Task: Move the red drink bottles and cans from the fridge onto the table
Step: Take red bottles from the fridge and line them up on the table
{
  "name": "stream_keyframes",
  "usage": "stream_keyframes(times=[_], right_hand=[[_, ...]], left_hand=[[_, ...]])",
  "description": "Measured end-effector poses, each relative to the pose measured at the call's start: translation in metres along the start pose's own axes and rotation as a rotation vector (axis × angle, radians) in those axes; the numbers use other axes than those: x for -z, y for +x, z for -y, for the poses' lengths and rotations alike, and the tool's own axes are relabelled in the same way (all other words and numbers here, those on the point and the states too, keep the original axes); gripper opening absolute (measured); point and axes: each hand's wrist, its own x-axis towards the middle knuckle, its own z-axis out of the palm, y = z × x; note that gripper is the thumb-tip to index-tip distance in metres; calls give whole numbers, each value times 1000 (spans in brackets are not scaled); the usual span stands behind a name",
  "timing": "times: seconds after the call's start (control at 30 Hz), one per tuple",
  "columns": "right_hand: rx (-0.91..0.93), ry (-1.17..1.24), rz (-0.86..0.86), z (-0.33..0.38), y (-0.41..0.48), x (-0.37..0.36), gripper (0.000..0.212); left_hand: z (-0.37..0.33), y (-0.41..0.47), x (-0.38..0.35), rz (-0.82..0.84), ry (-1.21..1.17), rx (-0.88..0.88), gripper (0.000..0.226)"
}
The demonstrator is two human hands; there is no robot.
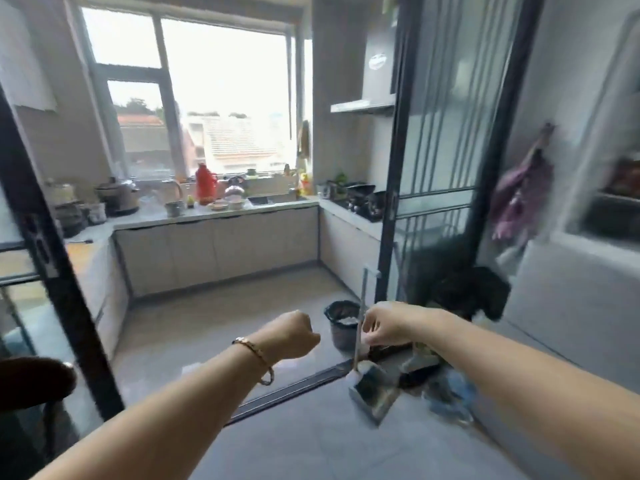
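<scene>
Both arms are stretched forward at a kitchen doorway, hands side by side and slightly apart.
Left hand: back to camera, fingers curled into a fist, nothing visible in it. There's a bracelet on the wrist.
Right hand: fingers loosely curled, pointing down and left. Its fingertips overlap a thin upright pole, and I can't tell whether they grip it, touch it or just sit in front of it.
The pole runs down to a dustpan on the floor, below the right hand.
A dark lined bin sits beyond the gap between the hands, on the kitchen floor.
Red drink bottles and cans: can't locate them. The only candidate is blurred reddish stuff in a recess up and far right of the right hand, and it's unreadable.
A big grey panel sits right of the right hand. I can't confirm it's the fridge.
Far ahead of the left hand, a red flask stands upright on the tabletop under the window.
Above the right hand is a black-framed glass door, with purple cloth hanging to its right.
</scene>
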Motion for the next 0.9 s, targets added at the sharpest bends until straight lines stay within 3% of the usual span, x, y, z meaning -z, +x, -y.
stream_keyframes(times=[0.13, 0.3, 0.47, 0.7, 0.9], right_hand=[[-240, 87, -119, -165, -23, 58, 30], [-471, 142, -214, -321, -45, 101, 29], [-586, 181, -287, -423, -53, 130, 39], [-764, 188, -437, -575, -38, 197, 27], [-928, 185, -505, -690, -41, 243, 23]], left_hand=[[-160, 96, -17, 22, -8, -222, 32], [-315, 187, -35, 31, 23, -437, 31], [-419, 254, -55, 20, 43, -589, 29], [-594, 381, -79, 33, 25, -833, 21], [-724, 456, -93, 4, 37, -975, 26]])
